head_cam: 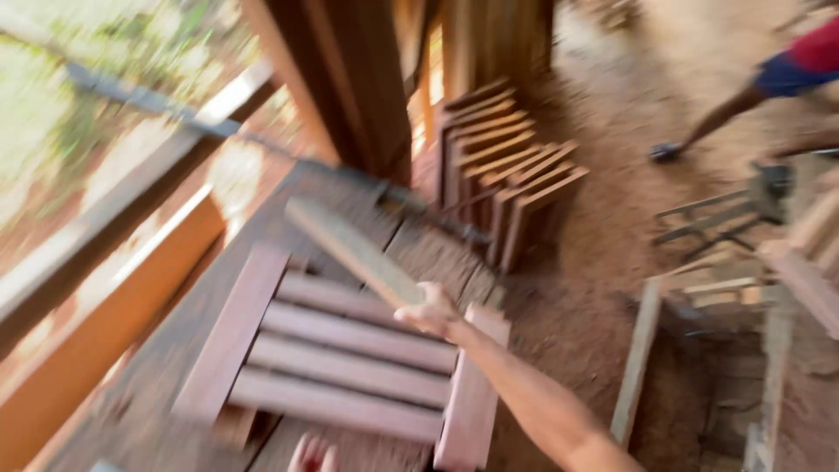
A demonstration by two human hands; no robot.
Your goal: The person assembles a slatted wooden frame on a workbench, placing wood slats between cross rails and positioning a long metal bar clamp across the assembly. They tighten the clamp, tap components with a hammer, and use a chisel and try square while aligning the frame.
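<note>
Wooden slat gripped in right hand, above slatted frame.

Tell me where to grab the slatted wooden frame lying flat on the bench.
Probably the slatted frame by its two long side rails, one per hand, from the near edge. It lies flat and wide; the right hand already holds a loose plank above it.

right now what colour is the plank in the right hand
Pale greyish tan, seen in the head view: plank held by the right hand.
</note>
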